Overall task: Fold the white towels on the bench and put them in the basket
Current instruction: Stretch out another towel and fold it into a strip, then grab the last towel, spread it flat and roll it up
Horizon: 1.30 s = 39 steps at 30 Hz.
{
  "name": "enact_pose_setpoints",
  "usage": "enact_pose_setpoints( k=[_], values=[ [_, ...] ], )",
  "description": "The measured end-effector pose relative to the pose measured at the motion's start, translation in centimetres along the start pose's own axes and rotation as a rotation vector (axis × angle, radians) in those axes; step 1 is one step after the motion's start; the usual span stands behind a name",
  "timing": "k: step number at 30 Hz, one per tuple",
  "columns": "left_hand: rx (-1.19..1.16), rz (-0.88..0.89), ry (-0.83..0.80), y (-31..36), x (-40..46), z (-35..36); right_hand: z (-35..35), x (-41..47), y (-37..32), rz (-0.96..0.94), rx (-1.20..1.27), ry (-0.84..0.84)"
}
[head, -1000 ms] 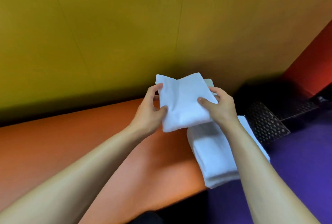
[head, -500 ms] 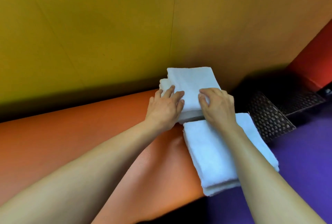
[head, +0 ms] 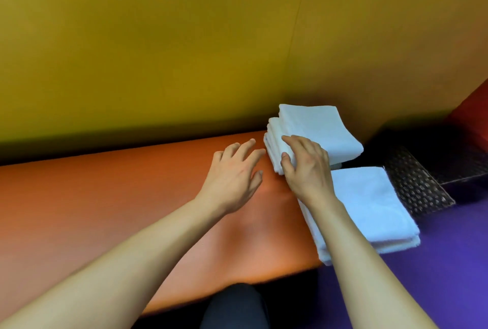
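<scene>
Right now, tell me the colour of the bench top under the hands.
Orange, a plain smooth surface: the bench, seen best in the head view.

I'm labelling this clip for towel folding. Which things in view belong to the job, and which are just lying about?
Job:
far stack of folded white towels
near stack of folded white towels
orange bench
dark woven basket
right hand, touching the far stack
left hand, open above the bench

Just there:
yellow wall
purple floor
</scene>
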<state>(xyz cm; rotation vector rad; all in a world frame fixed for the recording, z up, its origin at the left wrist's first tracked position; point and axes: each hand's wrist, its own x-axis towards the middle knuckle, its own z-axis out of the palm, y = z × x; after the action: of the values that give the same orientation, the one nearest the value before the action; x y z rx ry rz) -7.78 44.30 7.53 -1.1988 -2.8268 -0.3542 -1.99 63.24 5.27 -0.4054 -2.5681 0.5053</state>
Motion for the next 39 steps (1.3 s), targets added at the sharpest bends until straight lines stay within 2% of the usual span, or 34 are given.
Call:
enact_pose_setpoints(
  k=[8, 19, 35, 39],
  values=[
    [0.034, -0.117, 0.092, -5.7, -11.5, -3.4, 2.7, -5.8, -10.3, -0.104, 0.115, -0.100],
    [0.020, -0.424, 0.179, -16.0, -24.5, -7.9, 8.5, -9.7, -25.3, -0.260, 0.216, -0.239],
    [0.025, -0.856, 0.305, -34.3, -42.1, -8.1, 22.3, -14.8, -49.3, -0.531, 0.302, -0.526],
    [0.077, -0.952, 0.340, -41.1, -46.9, -7.4, 27.7, -16.5, -56.6, -0.584, 0.346, -0.593]
  ],
)
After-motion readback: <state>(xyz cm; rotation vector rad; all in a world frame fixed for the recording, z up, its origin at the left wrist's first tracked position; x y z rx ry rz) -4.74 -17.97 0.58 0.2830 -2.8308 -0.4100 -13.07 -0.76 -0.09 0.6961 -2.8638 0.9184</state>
